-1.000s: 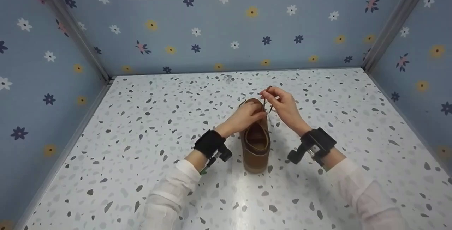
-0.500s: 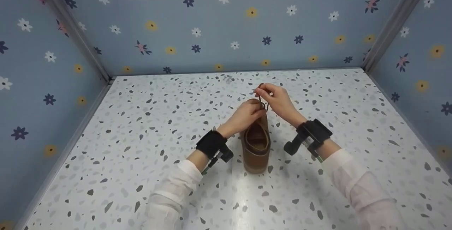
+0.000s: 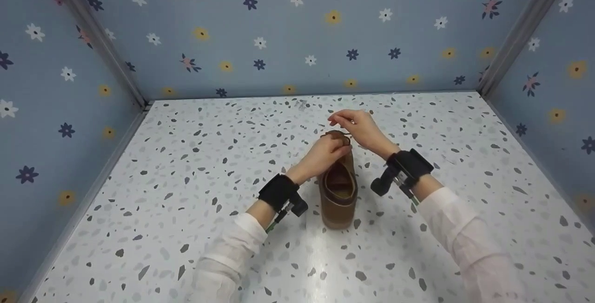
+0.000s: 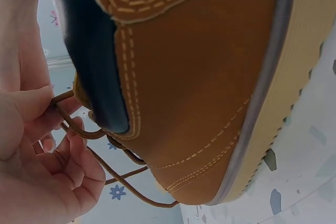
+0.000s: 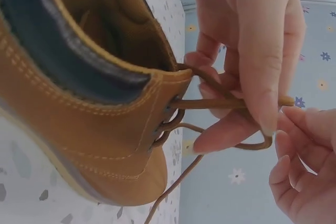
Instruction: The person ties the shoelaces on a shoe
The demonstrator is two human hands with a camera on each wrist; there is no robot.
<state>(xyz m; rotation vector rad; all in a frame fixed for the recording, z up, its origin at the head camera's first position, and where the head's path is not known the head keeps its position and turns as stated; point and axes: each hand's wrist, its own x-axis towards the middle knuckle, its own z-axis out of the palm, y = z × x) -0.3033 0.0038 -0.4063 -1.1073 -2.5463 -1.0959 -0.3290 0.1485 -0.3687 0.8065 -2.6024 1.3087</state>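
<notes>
Both hands work the brown lace (image 5: 220, 103) of the boot (image 3: 338, 187): left hand (image 3: 325, 152) pinches a loop, while right hand (image 3: 358, 128) has swung left, probably wrapping its strand.

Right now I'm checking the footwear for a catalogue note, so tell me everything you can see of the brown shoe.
The shoe is a tan ankle boot, suede-like, with pale contrast stitching, a dark padded collar and a thick cream sole. It stands upright on the speckled table, heel towards the person. Its brown lace runs through the eyelets, not yet tied. The left hand grips lace at the tongue; the right hand pinches a loop above the toe end.
</notes>
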